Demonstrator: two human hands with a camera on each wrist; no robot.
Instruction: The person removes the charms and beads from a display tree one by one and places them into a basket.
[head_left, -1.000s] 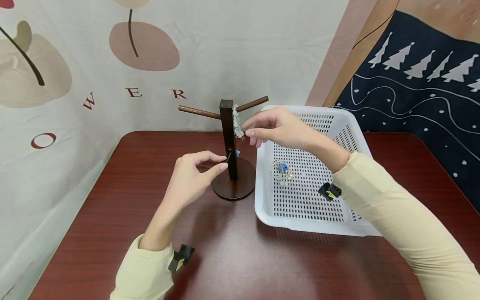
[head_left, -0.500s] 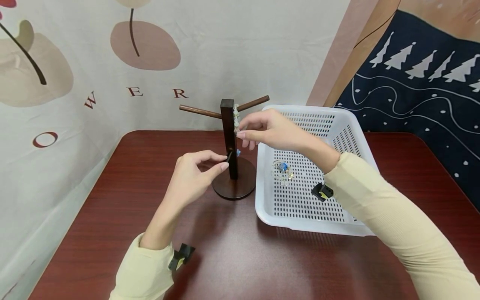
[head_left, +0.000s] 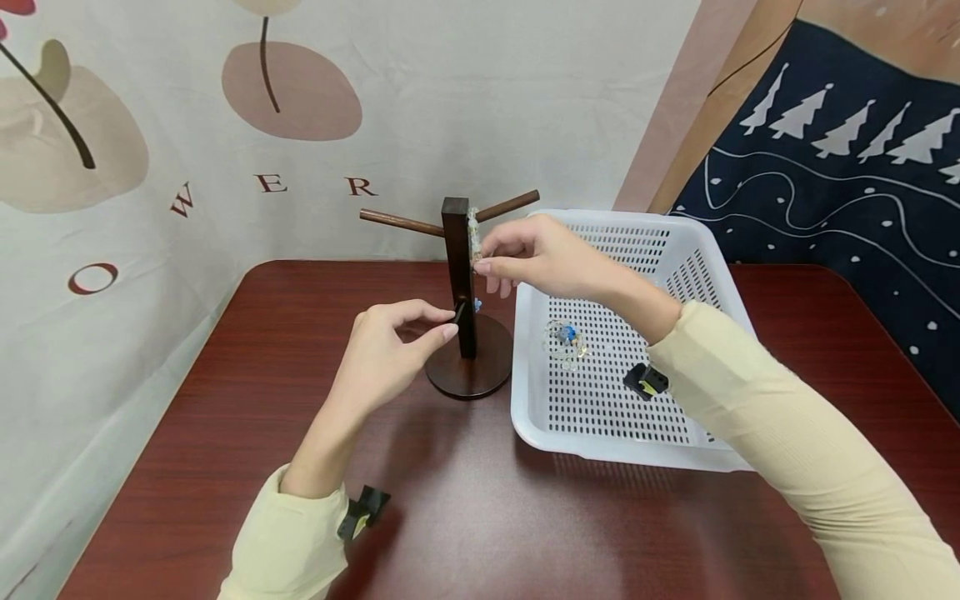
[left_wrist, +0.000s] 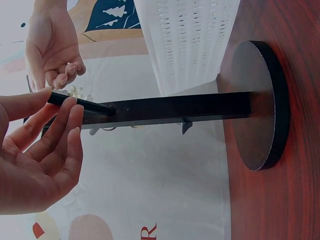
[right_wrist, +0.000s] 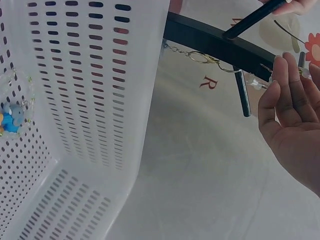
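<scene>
A dark wooden stand [head_left: 457, 258] with a round base and several pegs stands upright on the table. With thumb and fingers, my left hand [head_left: 386, 354] pinches its front peg [left_wrist: 85, 105]. A clear beaded bracelet [head_left: 474, 225] hangs from a back peg, close to the post. My right hand [head_left: 558, 257] pinches the bracelet's lower part between thumb and fingertips, which partly hide it. Below, a small blue charm [head_left: 477, 306] shows beside the post. In the right wrist view, a gold-coloured chain [right_wrist: 177, 50] hangs behind the post.
A white perforated basket [head_left: 522, 400] stands right of the stand, close to its base. In it lies a clear beaded bracelet with a blue figure charm [head_left: 567, 334]. The reddish-brown table [head_left: 480, 508] meets printed cloth [head_left: 420, 100] at the back.
My right hand has moved slightly left, bringing the bracelet's lower end nearer the post, so that it hangs straighter. My left hand keeps its place on the front peg.
</scene>
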